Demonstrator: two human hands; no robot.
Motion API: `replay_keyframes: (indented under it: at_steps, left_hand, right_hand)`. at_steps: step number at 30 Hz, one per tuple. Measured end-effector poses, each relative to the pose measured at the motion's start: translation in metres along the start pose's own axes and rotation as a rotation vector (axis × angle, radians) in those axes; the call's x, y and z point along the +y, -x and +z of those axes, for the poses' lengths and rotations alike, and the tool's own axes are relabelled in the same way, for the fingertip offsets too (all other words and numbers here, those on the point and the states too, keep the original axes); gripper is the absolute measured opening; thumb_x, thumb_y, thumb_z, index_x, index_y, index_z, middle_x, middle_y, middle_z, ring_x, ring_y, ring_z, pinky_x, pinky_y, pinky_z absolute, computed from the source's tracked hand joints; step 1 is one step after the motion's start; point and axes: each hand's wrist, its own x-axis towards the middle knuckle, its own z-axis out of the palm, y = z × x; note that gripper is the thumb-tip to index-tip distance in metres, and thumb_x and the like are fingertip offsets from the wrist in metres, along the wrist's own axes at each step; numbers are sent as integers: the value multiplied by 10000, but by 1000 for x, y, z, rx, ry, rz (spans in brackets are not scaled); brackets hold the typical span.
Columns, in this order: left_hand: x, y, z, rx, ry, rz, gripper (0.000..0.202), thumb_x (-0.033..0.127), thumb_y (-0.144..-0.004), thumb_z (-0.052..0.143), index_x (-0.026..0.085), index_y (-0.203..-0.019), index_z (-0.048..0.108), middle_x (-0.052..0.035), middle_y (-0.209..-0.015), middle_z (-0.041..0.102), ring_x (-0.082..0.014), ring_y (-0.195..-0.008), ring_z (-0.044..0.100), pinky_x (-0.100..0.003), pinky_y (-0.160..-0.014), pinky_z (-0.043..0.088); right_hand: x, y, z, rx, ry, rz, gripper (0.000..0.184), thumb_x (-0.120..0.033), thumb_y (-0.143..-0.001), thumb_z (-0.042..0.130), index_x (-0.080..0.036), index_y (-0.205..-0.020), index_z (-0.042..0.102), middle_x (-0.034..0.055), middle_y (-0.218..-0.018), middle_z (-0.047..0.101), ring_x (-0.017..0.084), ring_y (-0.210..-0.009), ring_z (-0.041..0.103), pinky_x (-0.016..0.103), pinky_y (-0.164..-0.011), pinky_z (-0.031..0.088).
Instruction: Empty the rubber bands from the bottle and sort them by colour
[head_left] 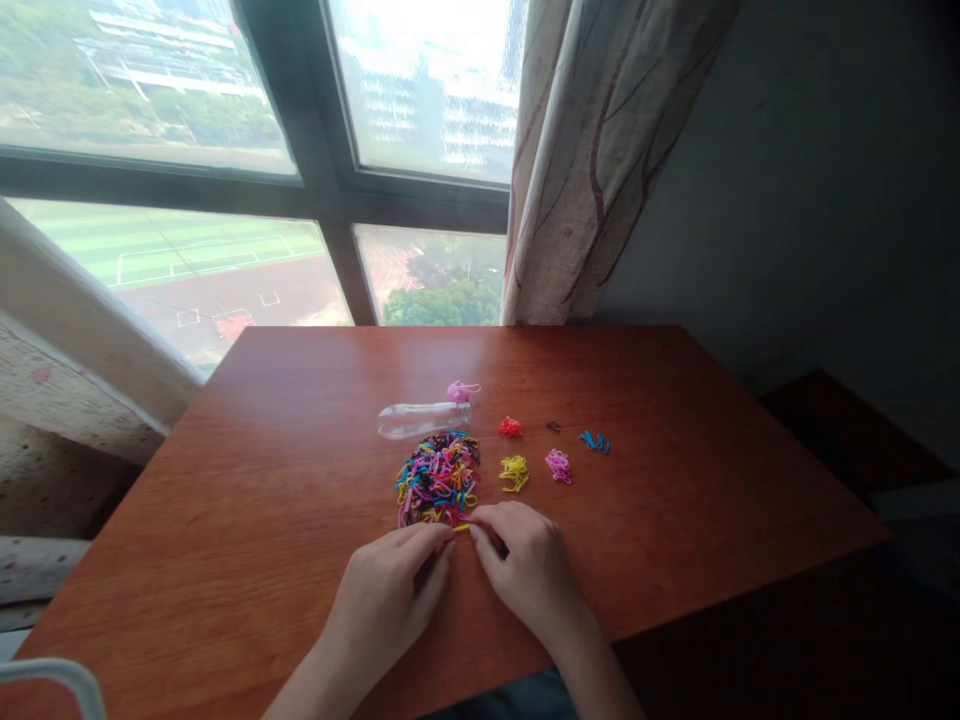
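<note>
A heap of small mixed-colour rubber bands (439, 478) lies on the table in front of my hands. At its near edge a yellow rubber band (461, 527) stretches between the fingertips of both hands. My left hand (386, 590) pinches its left end, thumb against index finger. The other end is pinched by my right hand (529, 560), with a bit of pink band by its fingertips. To the right of the heap lie small single-colour piles: red bands (510, 427), yellow bands (514, 473), pink bands (559, 466), blue bands (595, 442) and a little black one (553, 427).
Behind the heap a clear plastic bottle (424, 420) lies on its side, a pink cap with a loop (460, 391) beside its neck. The wooden table (675, 500) reaches the window (322, 200) and curtain (577, 150). A white curved tube (67, 672) shows at lower left.
</note>
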Motion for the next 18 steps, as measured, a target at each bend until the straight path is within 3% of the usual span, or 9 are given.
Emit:
replay_keyframes:
  at_steps: [7, 13, 18]
  left_hand:
    - [0, -1, 0, 5, -5, -1, 185, 242, -931, 477, 230, -966, 658, -29, -876, 738, -174, -748, 698, -261, -681, 534]
    - [-1, -1, 1, 15, -2, 11, 185, 234, -929, 474, 225, -951, 658, -22, -862, 735, -176, -742, 699, -265, -665, 531]
    - [-1, 0, 1, 25, -4, 21, 170, 241, -930, 483, 230, -948, 651, -16, -858, 735, -174, -734, 699, -260, -650, 524]
  right_hand:
    - [0, 1, 2, 35, 14, 35, 154, -146, -896, 543, -236, -934, 663, 9, -805, 689, 174, -757, 616, 265, -720, 400]
    - [-1, -1, 3, 38, 53, 45, 128, -141, -883, 560, -226, -818, 631, -4, -746, 661, 165, -709, 595, 263, -665, 371]
    - [5, 4, 1, 98, -25, 52, 118, -156, -890, 553, -214, -843, 645, -3, -714, 639, 152, -663, 578, 258, -641, 386]
